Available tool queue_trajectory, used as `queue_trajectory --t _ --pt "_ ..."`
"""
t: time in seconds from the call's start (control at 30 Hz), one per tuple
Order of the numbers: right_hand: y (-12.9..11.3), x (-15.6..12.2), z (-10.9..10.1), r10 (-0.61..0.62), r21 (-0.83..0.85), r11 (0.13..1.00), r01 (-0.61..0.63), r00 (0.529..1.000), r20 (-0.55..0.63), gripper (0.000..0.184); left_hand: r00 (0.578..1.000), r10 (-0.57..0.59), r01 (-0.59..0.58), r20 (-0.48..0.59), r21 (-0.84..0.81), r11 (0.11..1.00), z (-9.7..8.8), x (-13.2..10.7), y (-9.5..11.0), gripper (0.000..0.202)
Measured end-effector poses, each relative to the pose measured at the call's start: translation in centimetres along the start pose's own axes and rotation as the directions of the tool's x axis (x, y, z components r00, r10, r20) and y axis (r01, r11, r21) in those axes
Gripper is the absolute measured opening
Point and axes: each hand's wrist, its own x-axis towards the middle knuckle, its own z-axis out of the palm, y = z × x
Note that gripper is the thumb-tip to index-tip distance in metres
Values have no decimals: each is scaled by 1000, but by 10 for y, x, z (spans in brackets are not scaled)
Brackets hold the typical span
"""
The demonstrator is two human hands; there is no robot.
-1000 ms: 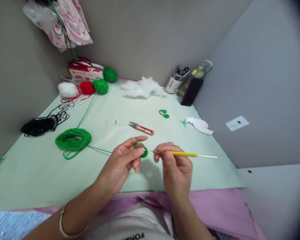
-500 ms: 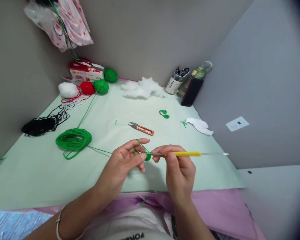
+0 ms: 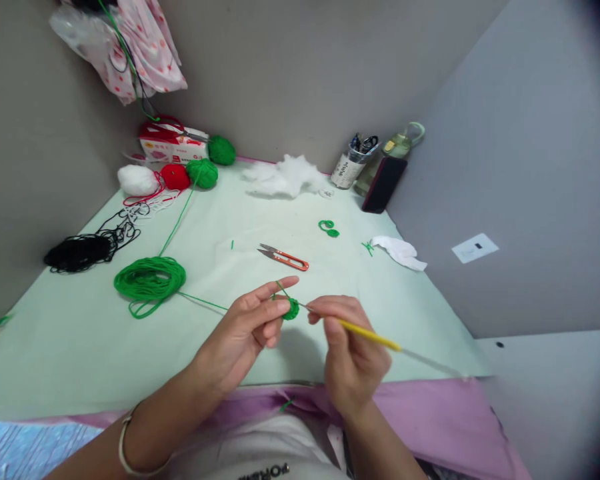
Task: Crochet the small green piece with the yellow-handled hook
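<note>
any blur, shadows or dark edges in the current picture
Head view: the bare far end of the hook is smeared; a soft shadow lies on the table between the left hand and right hand; the orange scissors look fairly crisp; the right edge darkens to black.

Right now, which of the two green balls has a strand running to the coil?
The front green ball, beside the red ball: its strand runs to the coil. The rear green ball, beside the box, shows none.
</note>
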Motion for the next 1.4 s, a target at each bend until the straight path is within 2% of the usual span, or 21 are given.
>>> queue_trajectory --t 0.07,0.13,0.23,0.4,0.5,0.6,0.73,0.83,0.9,0.97,1.0,1.07,1.13,1.17,1.27,1.4 --pt "-3 4 0 186 226 958 -174 982 -32 23 1000 31 -31 -1 2 1000 0 0 2 46" --pt "-4 7 2 266 334 909 -251 964 1 22 998 64 -64 7 39 997 1 0 3 45" --pt "-4 7 5 265 307 915 -261 964 29 18 995 98 -97 4 106 990 0 0 2 41" --pt "-8 3 2 204 213 959 -188 977 -58 19 986 167 -158 -28 206 966 -4 -1 5 38" --pt "-9 5 -1 262 290 928 -235 963 -58 20 982 186 -175 -34 206 963 -3 -2 6 36" --pt "-7 9 0 286 375 888 -266 958 1 20 986 169 -164 -13 188 968 -1 -2 4 36" --pt "-4 7 5 216 290 933 -213 976 23 18 987 160 -160 18 208 965 1 -2 -3 37" --pt "-3 1 8 87 107 990 -88 996 11 26 981 194 -186 -25 192 964 1 -1 -7 47" --pt "-1 -2 8 -37 -46 998 38 999 26 34 989 147 -143 -16 134 981 1 0 -7 50" --pt "0 -3 7 -96 -90 991 98 995 25 36 999 48 -48 8 61 997 -1 3 -7 47" --pt "1 -2 5 -65 -52 997 65 998 3 34 1000 7 -8 14 26 1000 -3 4 -6 44" --pt "2 1 3 99 114 989 -93 994 -47 27 1000 -12 12 0 -28 1000 -4 6 -4 38" --pt "3 4 2 273 296 921 -252 961 -32 23 999 36 -36 -12 -30 999 -4 7 -2 34" --pt "3 5 3 320 351 887 -300 947 0 22 998 66 -66 -10 -10 998 -3 7 -2 34" --pt "4 6 4 350 370 859 -355 933 83 17 991 133 -133 2 76 988 -1 5 -4 35" --pt "7 5 6 404 420 815 -400 911 83 15 993 118 -119 6 82 990 -4 3 -6 29"
